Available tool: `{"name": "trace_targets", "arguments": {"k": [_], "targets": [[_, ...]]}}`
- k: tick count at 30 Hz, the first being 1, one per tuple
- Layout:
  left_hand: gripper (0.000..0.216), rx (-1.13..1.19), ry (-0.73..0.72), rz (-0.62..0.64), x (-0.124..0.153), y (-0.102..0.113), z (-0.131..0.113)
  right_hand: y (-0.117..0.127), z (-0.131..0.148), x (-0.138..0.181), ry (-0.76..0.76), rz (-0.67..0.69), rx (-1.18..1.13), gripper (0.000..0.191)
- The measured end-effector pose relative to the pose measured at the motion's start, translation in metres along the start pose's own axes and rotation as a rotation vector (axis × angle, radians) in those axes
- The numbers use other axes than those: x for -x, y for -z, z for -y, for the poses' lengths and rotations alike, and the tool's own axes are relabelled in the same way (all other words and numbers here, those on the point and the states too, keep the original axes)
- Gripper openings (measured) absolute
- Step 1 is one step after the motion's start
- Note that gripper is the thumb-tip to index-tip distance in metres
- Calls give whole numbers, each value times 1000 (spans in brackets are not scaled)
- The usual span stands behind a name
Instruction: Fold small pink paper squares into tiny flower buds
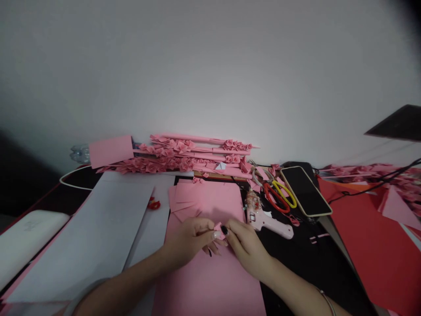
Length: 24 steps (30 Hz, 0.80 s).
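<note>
Between my two hands is a small folded piece of pink paper (218, 227), pinched by the fingertips from both sides. My left hand (190, 239) grips its left side between thumb and forefinger. From the right, my right hand (246, 245) closes on it with the thumb on top. The fingers partly hide the fold's shape. Both hands hover over a large pink sheet (210, 285). Just beyond them lie several smaller pink paper pieces (187, 197). A pink glue gun (271, 224) rests close to my right hand.
Pink paper flower stems (171, 153) are piled along the wall. White sheets (98, 228) and a white box-like object (29, 237) lie left. On the right are red-and-yellow-handled scissors (278, 197), a phone (305, 191), red paper (371, 245) and a black cable (371, 188).
</note>
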<state>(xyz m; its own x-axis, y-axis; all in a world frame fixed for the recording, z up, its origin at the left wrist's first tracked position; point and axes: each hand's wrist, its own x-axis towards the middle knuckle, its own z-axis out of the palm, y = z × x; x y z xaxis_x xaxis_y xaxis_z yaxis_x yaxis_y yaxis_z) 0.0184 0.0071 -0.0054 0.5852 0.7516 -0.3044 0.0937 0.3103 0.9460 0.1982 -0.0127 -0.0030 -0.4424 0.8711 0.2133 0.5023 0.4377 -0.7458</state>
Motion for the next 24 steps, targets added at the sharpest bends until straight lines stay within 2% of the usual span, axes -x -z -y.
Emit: {"name": "trace_targets", "arguments": {"k": [7, 11, 17, 24], "targets": [[23, -24, -1, -10, 0, -1, 3, -1, 2, 3, 14, 8, 49, 25], [23, -51, -33, -6, 0, -1, 6, 0, 1, 2, 12, 7, 2, 25], [21, -60, -43, -10, 0, -1, 9, 1, 3, 0, -46, 38, -11, 25], [25, -66, -42, -10, 0, -4, 1, -2, 1, 3, 6, 14, -27, 22]]}}
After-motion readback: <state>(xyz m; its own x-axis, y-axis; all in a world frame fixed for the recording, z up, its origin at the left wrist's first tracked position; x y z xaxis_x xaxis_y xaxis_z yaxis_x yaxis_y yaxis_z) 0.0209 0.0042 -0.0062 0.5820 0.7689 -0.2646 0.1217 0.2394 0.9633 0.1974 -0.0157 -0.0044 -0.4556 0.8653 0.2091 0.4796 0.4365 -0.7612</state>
